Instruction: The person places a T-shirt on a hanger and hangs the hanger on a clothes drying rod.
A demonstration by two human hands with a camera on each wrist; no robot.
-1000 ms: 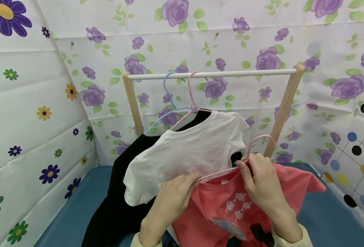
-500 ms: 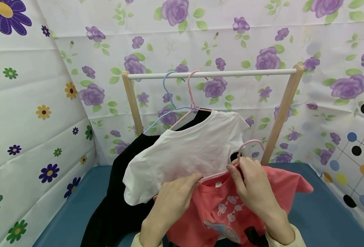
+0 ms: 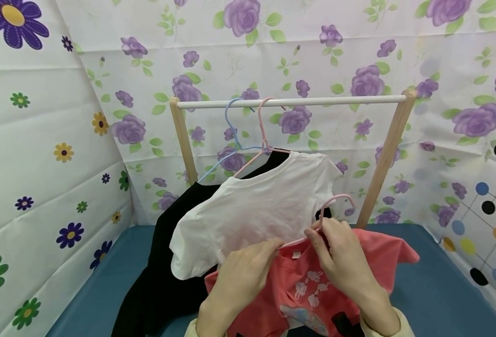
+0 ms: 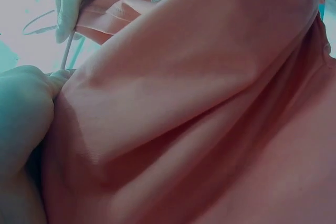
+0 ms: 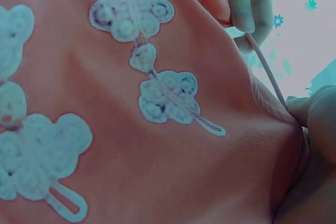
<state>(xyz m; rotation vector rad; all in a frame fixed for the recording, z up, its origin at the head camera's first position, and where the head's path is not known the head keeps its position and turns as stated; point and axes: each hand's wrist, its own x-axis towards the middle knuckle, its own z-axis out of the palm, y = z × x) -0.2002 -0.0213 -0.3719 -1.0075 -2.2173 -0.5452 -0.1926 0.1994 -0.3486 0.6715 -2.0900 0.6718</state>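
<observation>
In the head view a coral T-shirt (image 3: 382, 252) with white flower prints hangs on a pink hanger (image 3: 334, 199) at the lower middle. My right hand (image 3: 342, 257) pinches that hanger at the base of its hook. My left hand (image 3: 244, 276) grips the hanger's left arm together with the shirt's neckline edge. Between both hands the thin hanger arm (image 5: 268, 69) runs bare in the right wrist view. Folds of the coral cloth (image 4: 157, 103) fill most of the left wrist view. The fingertips of the left hand are partly hidden by the shirt.
Behind the hands, a white T-shirt (image 3: 265, 206) on a pink hanger and a black garment (image 3: 164, 262) beside a blue hanger (image 3: 231, 121) hang from a white rail (image 3: 340, 100) with wooden legs (image 3: 382, 159). Blue cloth (image 3: 433, 290) covers the table; flowered sheets surround it.
The coral T-shirt, its hanger and my right hand have shifted left, and the hook sits slightly lower. My left hand has stayed nearly in place, keeping its grip.
</observation>
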